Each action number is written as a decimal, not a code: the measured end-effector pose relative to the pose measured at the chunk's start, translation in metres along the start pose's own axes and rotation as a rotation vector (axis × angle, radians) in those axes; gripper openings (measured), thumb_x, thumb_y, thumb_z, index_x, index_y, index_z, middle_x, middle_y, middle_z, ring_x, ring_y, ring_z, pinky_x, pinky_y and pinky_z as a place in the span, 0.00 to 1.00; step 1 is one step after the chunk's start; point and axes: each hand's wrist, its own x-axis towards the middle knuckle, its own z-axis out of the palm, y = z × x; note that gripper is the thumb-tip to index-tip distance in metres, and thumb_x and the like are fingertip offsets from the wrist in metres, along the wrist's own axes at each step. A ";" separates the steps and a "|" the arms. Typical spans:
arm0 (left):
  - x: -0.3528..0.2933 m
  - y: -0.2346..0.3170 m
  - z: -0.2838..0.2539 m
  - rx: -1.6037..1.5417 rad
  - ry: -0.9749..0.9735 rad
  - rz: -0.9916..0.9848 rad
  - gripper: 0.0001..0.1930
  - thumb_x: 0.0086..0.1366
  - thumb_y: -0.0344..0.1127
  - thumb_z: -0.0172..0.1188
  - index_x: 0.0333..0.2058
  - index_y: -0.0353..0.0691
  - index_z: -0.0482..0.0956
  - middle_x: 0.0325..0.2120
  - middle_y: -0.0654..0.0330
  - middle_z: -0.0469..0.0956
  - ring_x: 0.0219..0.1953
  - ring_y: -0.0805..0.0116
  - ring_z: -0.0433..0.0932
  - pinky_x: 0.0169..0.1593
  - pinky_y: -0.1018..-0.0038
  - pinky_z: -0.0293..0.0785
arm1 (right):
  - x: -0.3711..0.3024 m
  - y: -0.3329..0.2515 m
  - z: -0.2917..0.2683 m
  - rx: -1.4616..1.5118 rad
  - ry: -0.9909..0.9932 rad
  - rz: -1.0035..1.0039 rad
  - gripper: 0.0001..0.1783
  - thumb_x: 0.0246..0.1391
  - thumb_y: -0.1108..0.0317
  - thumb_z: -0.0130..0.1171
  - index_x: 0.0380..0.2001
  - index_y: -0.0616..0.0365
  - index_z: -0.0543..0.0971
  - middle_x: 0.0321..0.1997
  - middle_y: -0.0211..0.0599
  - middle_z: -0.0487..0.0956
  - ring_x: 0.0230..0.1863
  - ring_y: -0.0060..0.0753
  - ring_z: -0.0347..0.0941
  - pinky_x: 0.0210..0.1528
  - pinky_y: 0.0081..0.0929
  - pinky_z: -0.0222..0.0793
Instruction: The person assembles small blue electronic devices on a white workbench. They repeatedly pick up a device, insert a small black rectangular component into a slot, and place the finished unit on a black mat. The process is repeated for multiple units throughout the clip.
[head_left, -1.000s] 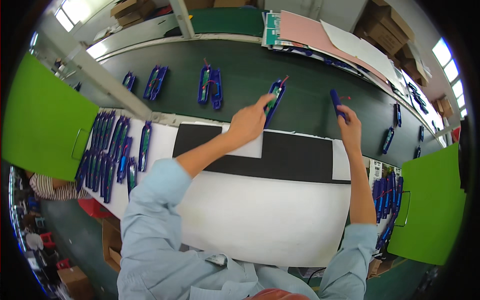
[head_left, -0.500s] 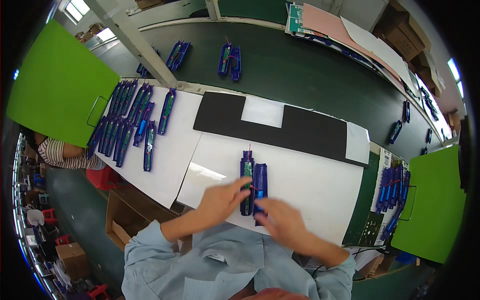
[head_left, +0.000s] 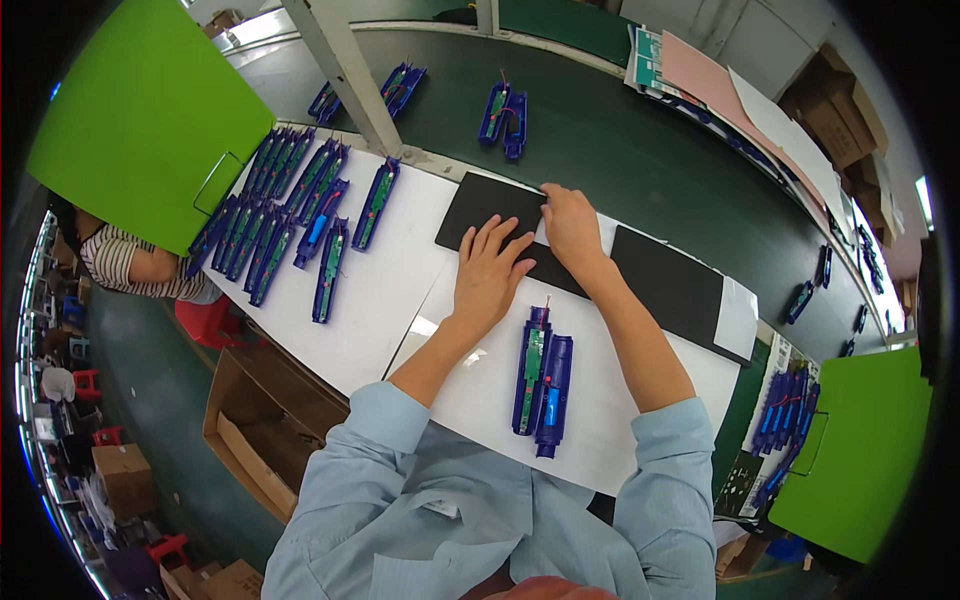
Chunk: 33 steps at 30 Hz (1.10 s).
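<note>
Both hands have let go of the blue housing pair point(head_left: 543, 378), now lying on the white desk point(head_left: 400, 290) between the forearms, left hand point(head_left: 490, 275) and right hand point(head_left: 570, 225) flat, fingers released on the black mat point(head_left: 480, 205); best to press evenly.

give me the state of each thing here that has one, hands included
left hand: open, flat on the table, holding nothing
right hand: fingers on the black mat, holding nothing
blue housing: opened, circuit board showing, untouched
cardboard box: open
</note>
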 end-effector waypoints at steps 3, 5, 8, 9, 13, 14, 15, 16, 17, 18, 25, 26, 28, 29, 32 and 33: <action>0.000 -0.003 -0.001 -0.014 -0.024 -0.024 0.21 0.72 0.42 0.66 0.62 0.49 0.82 0.68 0.58 0.73 0.75 0.53 0.63 0.78 0.49 0.51 | -0.001 -0.005 0.003 0.062 0.039 0.021 0.18 0.59 0.76 0.65 0.53 0.61 0.80 0.47 0.49 0.85 0.50 0.56 0.79 0.53 0.49 0.75; 0.000 -0.004 -0.001 -0.023 -0.023 -0.024 0.21 0.71 0.42 0.67 0.62 0.49 0.82 0.68 0.58 0.73 0.75 0.53 0.63 0.77 0.49 0.51 | 0.003 -0.004 0.006 0.209 0.058 0.128 0.19 0.57 0.78 0.66 0.52 0.61 0.79 0.45 0.47 0.85 0.49 0.52 0.80 0.53 0.46 0.77; 0.004 0.001 0.001 -0.030 -0.027 -0.030 0.21 0.71 0.42 0.67 0.61 0.49 0.83 0.68 0.59 0.73 0.75 0.53 0.64 0.77 0.49 0.52 | 0.006 0.000 0.004 0.359 0.084 0.272 0.19 0.56 0.78 0.67 0.52 0.61 0.79 0.44 0.44 0.85 0.46 0.47 0.81 0.52 0.42 0.78; 0.004 0.000 0.002 -0.024 -0.023 -0.030 0.21 0.71 0.42 0.67 0.61 0.49 0.83 0.68 0.59 0.73 0.75 0.53 0.64 0.77 0.49 0.52 | 0.008 -0.005 0.001 0.385 0.089 0.290 0.19 0.56 0.78 0.67 0.52 0.61 0.79 0.43 0.40 0.85 0.44 0.42 0.81 0.51 0.38 0.78; 0.006 -0.003 0.005 -0.016 -0.012 -0.010 0.22 0.70 0.43 0.68 0.61 0.50 0.83 0.67 0.58 0.74 0.75 0.53 0.65 0.77 0.49 0.52 | 0.003 -0.011 -0.007 0.419 0.126 0.220 0.20 0.57 0.77 0.69 0.53 0.61 0.78 0.42 0.40 0.85 0.43 0.36 0.81 0.47 0.34 0.78; 0.007 -0.003 0.005 -0.016 -0.011 -0.001 0.22 0.70 0.43 0.68 0.61 0.50 0.83 0.67 0.58 0.74 0.74 0.53 0.65 0.77 0.49 0.52 | -0.003 -0.007 -0.014 0.493 0.126 0.253 0.20 0.58 0.77 0.69 0.54 0.61 0.78 0.42 0.39 0.85 0.42 0.33 0.81 0.47 0.32 0.78; 0.005 -0.004 0.001 -0.025 0.001 0.001 0.22 0.70 0.43 0.68 0.61 0.50 0.83 0.67 0.58 0.74 0.75 0.53 0.64 0.77 0.49 0.52 | -0.006 -0.016 -0.028 0.581 0.114 0.284 0.21 0.58 0.77 0.69 0.54 0.61 0.78 0.42 0.38 0.85 0.40 0.31 0.80 0.46 0.30 0.77; 0.003 -0.007 -0.001 -0.054 0.025 0.007 0.21 0.70 0.40 0.69 0.60 0.48 0.83 0.66 0.57 0.75 0.74 0.52 0.66 0.76 0.49 0.53 | -0.010 -0.026 -0.042 0.667 0.098 0.319 0.21 0.59 0.77 0.70 0.55 0.62 0.77 0.42 0.38 0.84 0.39 0.28 0.79 0.46 0.28 0.77; 0.001 -0.003 -0.007 -0.107 0.108 0.021 0.19 0.69 0.38 0.69 0.57 0.46 0.84 0.62 0.56 0.78 0.68 0.51 0.70 0.72 0.50 0.58 | -0.024 -0.030 -0.065 0.763 0.011 0.342 0.21 0.62 0.76 0.69 0.56 0.62 0.76 0.42 0.36 0.84 0.38 0.21 0.78 0.47 0.23 0.76; 0.000 0.003 -0.016 -0.162 0.192 0.032 0.17 0.67 0.35 0.70 0.54 0.44 0.85 0.58 0.55 0.81 0.63 0.51 0.75 0.68 0.50 0.62 | -0.041 -0.033 -0.083 0.841 -0.043 0.366 0.20 0.64 0.75 0.67 0.57 0.63 0.75 0.41 0.34 0.83 0.41 0.20 0.78 0.50 0.22 0.75; -0.154 0.114 -0.096 -0.206 -0.152 0.297 0.22 0.58 0.45 0.78 0.52 0.55 0.88 0.49 0.72 0.85 0.50 0.70 0.77 0.69 0.54 0.53 | -0.187 -0.062 -0.165 0.977 -0.399 0.672 0.20 0.65 0.80 0.64 0.59 0.62 0.76 0.45 0.29 0.81 0.50 0.20 0.77 0.55 0.23 0.74; -0.170 0.116 -0.088 -0.205 -0.182 0.297 0.22 0.58 0.45 0.77 0.52 0.54 0.88 0.50 0.72 0.84 0.52 0.71 0.76 0.70 0.54 0.53 | -0.196 -0.069 -0.168 0.947 -0.428 0.669 0.21 0.65 0.81 0.64 0.59 0.61 0.76 0.45 0.29 0.81 0.49 0.21 0.78 0.55 0.25 0.74; -0.189 0.120 -0.079 -0.195 -0.238 0.297 0.22 0.59 0.45 0.75 0.53 0.52 0.87 0.53 0.72 0.82 0.55 0.73 0.74 0.71 0.55 0.52 | -0.205 -0.083 -0.167 0.874 -0.448 0.615 0.21 0.64 0.80 0.65 0.59 0.61 0.76 0.44 0.30 0.81 0.49 0.22 0.78 0.55 0.26 0.74; -0.196 0.118 -0.074 -0.161 -0.225 0.300 0.21 0.61 0.43 0.74 0.53 0.53 0.88 0.53 0.74 0.82 0.55 0.74 0.74 0.71 0.56 0.51 | -0.208 -0.088 -0.166 0.837 -0.457 0.588 0.21 0.64 0.80 0.65 0.59 0.61 0.76 0.44 0.30 0.81 0.49 0.23 0.78 0.55 0.26 0.74; -0.196 0.118 -0.068 -0.096 -0.201 0.316 0.19 0.60 0.44 0.76 0.51 0.56 0.90 0.50 0.78 0.84 0.53 0.75 0.73 0.70 0.57 0.51 | -0.213 -0.094 -0.163 0.835 -0.465 0.568 0.21 0.66 0.78 0.65 0.60 0.61 0.75 0.46 0.30 0.81 0.50 0.24 0.78 0.55 0.27 0.73; -0.196 0.119 -0.067 -0.095 -0.192 0.314 0.19 0.60 0.44 0.76 0.50 0.56 0.90 0.50 0.78 0.84 0.53 0.75 0.73 0.70 0.57 0.51 | -0.213 -0.095 -0.162 0.827 -0.470 0.568 0.21 0.65 0.78 0.65 0.60 0.61 0.75 0.46 0.31 0.81 0.50 0.24 0.78 0.55 0.27 0.73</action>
